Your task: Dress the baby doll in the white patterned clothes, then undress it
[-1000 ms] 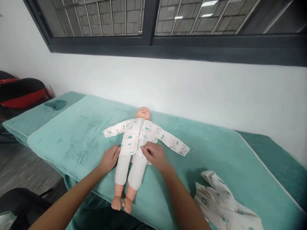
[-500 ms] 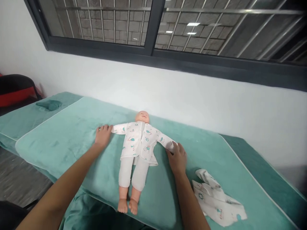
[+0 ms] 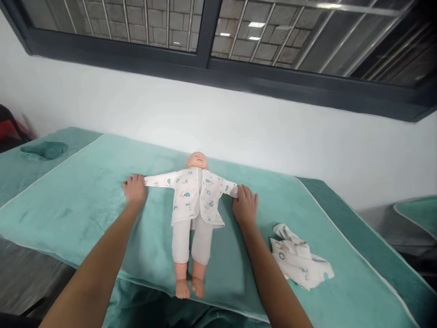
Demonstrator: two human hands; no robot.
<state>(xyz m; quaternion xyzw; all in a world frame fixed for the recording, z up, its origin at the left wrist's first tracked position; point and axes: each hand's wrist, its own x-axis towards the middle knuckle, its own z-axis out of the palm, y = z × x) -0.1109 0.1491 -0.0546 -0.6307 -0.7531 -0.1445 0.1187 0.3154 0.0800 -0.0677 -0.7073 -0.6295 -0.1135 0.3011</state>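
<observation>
A baby doll (image 3: pixel 197 159) lies on its back on the green padded table cover, its bare feet toward me. It wears a white baby jacket (image 3: pixel 186 198) with a small printed pattern, its front edges meeting down the chest, over a white padded body and legs. My left hand (image 3: pixel 135 189) is closed around the sleeve end on the left, the arm stretched out sideways. Over on the right, my right hand (image 3: pixel 246 203) grips the other sleeve's cuff. Both hands cover the sleeve ends, so the doll's hands are hidden.
A crumpled white printed garment (image 3: pixel 300 259) lies right of my right forearm. The green cover (image 3: pixel 92 196) has a face hole (image 3: pixel 46 150) at the far left. A white wall and a barred window stand behind; a chair (image 3: pixel 10 127) is partly visible at left.
My left hand has pulled the left sleeve out straighter to the side. My right hand has moved up a little with its cuff, raising that arm. The view has shifted.
</observation>
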